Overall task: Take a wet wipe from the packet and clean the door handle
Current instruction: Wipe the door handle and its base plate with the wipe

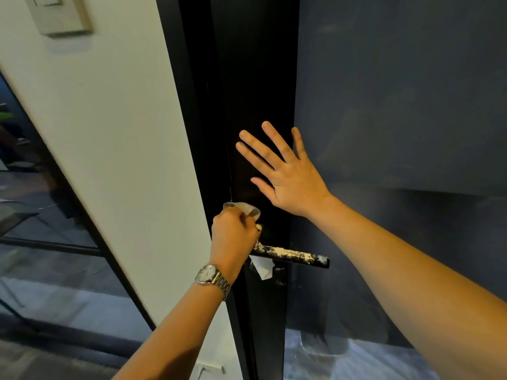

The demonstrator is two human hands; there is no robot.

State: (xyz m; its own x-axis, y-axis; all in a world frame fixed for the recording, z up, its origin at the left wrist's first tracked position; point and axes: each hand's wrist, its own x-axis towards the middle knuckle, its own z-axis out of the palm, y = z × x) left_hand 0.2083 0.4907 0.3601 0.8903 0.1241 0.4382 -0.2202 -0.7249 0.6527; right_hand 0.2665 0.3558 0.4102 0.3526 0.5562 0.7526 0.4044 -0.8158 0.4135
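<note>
A black lever door handle (299,256) with worn, pale patches sticks out to the right from the edge of a dark door (255,105). My left hand (233,237), with a metal watch on the wrist, is closed around a white wet wipe (262,267) at the handle's base. Parts of the wipe show above and below the fist. My right hand (285,174) lies flat with fingers spread against the door, just above the handle. The wipe packet is not in view.
A white wall (115,133) with a light switch plate (63,15) stands to the left of the door frame. A dark blue panel (397,105) fills the right side. Black-framed glass (55,220) lies at lower left, and grey floor shows below.
</note>
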